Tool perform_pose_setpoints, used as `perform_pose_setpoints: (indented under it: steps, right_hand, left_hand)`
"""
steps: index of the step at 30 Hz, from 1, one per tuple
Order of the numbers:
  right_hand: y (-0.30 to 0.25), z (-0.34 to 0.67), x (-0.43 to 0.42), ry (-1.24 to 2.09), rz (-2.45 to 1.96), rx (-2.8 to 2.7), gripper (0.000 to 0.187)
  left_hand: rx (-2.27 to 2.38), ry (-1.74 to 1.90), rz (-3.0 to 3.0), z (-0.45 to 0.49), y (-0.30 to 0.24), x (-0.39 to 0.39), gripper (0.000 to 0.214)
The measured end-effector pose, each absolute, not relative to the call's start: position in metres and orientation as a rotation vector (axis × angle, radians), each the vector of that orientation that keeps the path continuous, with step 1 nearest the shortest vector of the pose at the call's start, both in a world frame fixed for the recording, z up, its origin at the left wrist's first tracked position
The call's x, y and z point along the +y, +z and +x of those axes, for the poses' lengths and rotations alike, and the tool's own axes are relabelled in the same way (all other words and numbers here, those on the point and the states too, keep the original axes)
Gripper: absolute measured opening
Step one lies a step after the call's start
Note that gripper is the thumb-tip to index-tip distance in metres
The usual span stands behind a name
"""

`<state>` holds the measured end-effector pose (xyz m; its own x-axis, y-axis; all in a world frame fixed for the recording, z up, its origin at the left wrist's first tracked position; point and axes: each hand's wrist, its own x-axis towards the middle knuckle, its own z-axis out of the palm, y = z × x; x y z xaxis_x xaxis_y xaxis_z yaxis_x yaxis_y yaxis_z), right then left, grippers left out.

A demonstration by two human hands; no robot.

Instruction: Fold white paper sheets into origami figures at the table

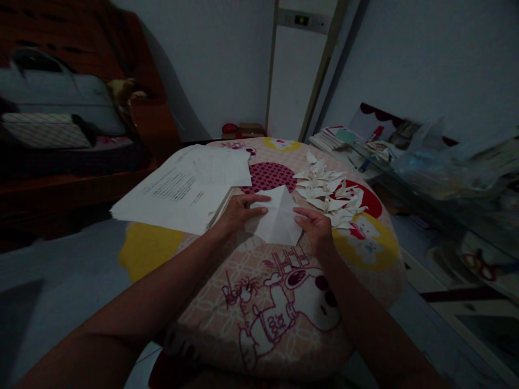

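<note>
A creased sheet of white paper (279, 219) is held between my two hands, just over the middle of the round table. My left hand (241, 213) grips its left edge, thumb and forefinger on the upper face. On the opposite edge, my right hand (316, 227) pinches the paper with thumb and forefinger. Fold lines run through the sheet and its outline is angular. Right beyond my right hand lies a cluster of several folded paper cranes (330, 189). A thick stack of printed paper (174, 189) lies to the left, near my left hand.
A patterned cloth (284, 308) with cartoon figures covers the table. To the right stands a glass-topped cabinet (409, 189) with a plastic bag (433, 162) and papers. At the left, a wooden bench (150, 119) carries a grey handbag (89, 100).
</note>
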<state>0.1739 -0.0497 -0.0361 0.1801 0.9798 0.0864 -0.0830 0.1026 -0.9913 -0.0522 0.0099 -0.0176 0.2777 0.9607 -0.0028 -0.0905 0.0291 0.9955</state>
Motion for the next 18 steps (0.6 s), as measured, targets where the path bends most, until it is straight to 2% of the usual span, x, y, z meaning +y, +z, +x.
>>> perform_pose_setpoints:
  steps: [3,8,12,18]
  right_hand:
    - [-0.039,0.176,-0.049,1.015,-1.181,-1.128,0.036]
    - [-0.044,0.176,-0.048,0.932,-1.310,-1.220,0.029]
    - [-0.044,0.177,-0.047,0.834,-1.377,-1.293,0.032]
    - [-0.037,0.172,-0.054,0.353,-1.418,-1.564,0.028]
  left_hand:
    - [0.967,1.063,1.241,-0.052,-0.019,0.009,0.043]
    - [1.062,1.044,1.344,-0.056,-0.027,0.016,0.030]
    - [1.088,1.151,1.401,-0.056,-0.027,0.021,0.025]
    - [1.062,1.236,1.603,-0.055,-0.023,0.021,0.016]
